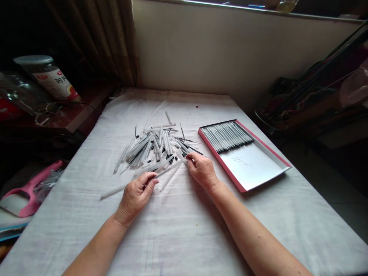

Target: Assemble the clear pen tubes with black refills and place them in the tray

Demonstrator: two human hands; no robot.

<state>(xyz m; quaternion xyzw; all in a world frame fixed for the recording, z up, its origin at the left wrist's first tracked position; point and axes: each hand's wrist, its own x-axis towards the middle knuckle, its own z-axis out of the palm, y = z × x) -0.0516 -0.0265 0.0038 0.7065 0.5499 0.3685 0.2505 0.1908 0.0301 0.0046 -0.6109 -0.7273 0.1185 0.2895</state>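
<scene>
A loose pile of clear pen barrels and thin black refills (155, 147) lies in the middle of a table under a white cloth (178, 230). My left hand (136, 195) rests at the pile's near edge, its fingers curled and pinched on a clear pen barrel (126, 185) that lies across the cloth. My right hand (202, 168) is at the pile's right side, fingers closed on the end of another clear barrel (181, 156). To the right sits a flat box with red edges (258, 168), with a neat row of finished pens (227, 138) in its far half.
A jar with a pale lid (48, 76) and clutter stand on a dark side table at the left. A pink-handled tool (27, 191) lies lower left. Cables and dark objects (316, 96) fill the right side beyond the table. A wall and curtain stand behind.
</scene>
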